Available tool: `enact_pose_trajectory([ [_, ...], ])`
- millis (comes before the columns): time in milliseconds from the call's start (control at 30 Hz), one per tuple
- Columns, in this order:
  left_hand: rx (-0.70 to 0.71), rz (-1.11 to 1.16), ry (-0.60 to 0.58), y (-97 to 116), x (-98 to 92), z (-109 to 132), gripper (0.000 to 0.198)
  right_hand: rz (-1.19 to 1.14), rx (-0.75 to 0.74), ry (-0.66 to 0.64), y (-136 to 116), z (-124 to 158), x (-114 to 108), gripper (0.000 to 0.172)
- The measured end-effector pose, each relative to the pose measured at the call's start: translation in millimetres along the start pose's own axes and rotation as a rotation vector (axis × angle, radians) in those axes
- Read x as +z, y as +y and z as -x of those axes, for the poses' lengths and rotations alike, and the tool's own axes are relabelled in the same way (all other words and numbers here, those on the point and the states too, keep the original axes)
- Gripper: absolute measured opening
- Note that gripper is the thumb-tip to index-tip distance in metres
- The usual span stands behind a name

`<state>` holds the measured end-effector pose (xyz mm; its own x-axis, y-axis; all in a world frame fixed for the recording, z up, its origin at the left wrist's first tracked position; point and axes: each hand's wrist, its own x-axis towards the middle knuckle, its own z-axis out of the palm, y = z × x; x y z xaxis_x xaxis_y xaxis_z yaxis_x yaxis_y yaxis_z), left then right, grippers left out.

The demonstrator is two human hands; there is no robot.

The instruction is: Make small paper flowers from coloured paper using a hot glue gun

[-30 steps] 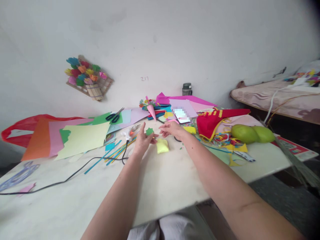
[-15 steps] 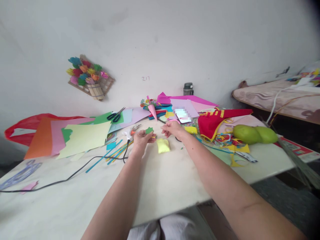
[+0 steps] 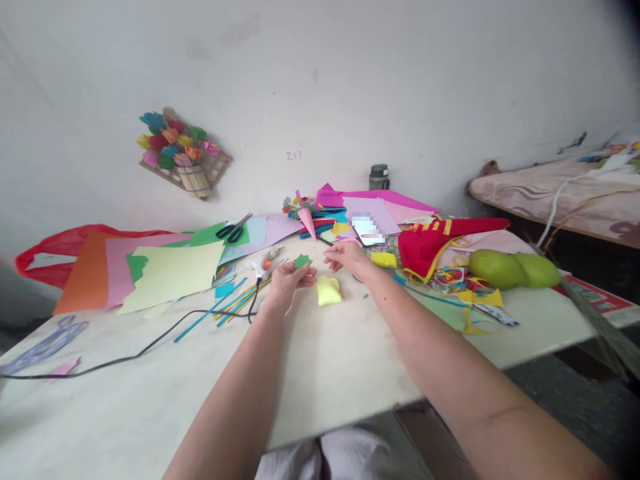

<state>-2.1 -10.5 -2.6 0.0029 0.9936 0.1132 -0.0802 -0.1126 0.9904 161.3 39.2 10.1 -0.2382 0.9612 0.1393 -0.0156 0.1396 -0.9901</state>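
Note:
My left hand [image 3: 287,278] is closed in a pinch on a small green star-shaped paper piece [image 3: 301,261], held just above the table. My right hand [image 3: 345,256] hovers a little to the right of it, fingers curled together; whether they grip anything I cannot make out. A small pale yellow paper piece [image 3: 329,291] lies on the white table [image 3: 325,373] just below and between both hands.
Large coloured paper sheets [image 3: 170,270] lie at the left, with black-handled scissors [image 3: 234,230] behind. A black cable [image 3: 150,347] crosses the table. A phone [image 3: 367,230], red cloth [image 3: 430,243], two green fruits [image 3: 515,268] and paper scraps crowd the right. A bed [image 3: 560,193] stands far right.
My left hand's fingers, spread a second ago, have closed on the green star piece. Both hands stayed almost in place; the view shifted slightly.

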Motion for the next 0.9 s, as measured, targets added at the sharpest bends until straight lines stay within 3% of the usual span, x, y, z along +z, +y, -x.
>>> enact_pose_trajectory([
  [200, -0.006, 0.016, -0.080, -2.4, -3.3, -0.7, 0.029, -0.009, 0.006, -0.015, -1.9, 2.4, -0.1, 0.010],
  [433, -0.059, 0.002, -0.056, 1.1, -1.9, 1.5, 0.029, 0.072, -0.027, -0.019, -5.3, 4.4, -0.7, 0.012],
  [667, -0.068, 0.068, -0.094, 0.9, -1.3, 2.3, 0.026, -0.023, -0.057, -0.041, 1.5, 0.9, -0.1, 0.012],
  [900, -0.091, 0.066, -0.131, -0.5, -1.7, 1.8, 0.025, 0.051, -0.034, 0.005, -0.3, 1.6, -0.5, 0.025],
])
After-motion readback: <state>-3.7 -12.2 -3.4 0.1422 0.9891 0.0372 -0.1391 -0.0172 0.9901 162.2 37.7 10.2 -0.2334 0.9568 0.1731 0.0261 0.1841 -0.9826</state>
